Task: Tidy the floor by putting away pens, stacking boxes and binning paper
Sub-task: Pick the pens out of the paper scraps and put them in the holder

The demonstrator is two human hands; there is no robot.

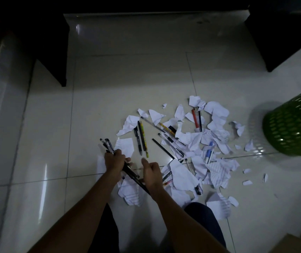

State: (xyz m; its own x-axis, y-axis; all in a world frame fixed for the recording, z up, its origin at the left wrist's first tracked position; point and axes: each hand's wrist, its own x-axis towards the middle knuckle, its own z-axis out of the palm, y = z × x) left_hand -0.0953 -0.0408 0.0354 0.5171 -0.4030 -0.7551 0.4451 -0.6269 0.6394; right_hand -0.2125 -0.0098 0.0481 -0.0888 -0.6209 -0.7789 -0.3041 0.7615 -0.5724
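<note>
Glossy white tiles [45, 125] fill the frame; low centre, we clamp the pen bundle [130, 172] in our left hand [114, 160], our right hand [152, 173] curled round its lower end. Loose pens [142, 137] and torn paper [217, 110] spread right toward the green bin [292, 128]. A slack grip could spill the bundle.

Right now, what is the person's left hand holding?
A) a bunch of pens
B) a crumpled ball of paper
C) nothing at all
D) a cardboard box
A: the left hand grips a bunch of pens, with their dark ends sticking out above its fingers, while the torn paper lies on the floor.
</note>
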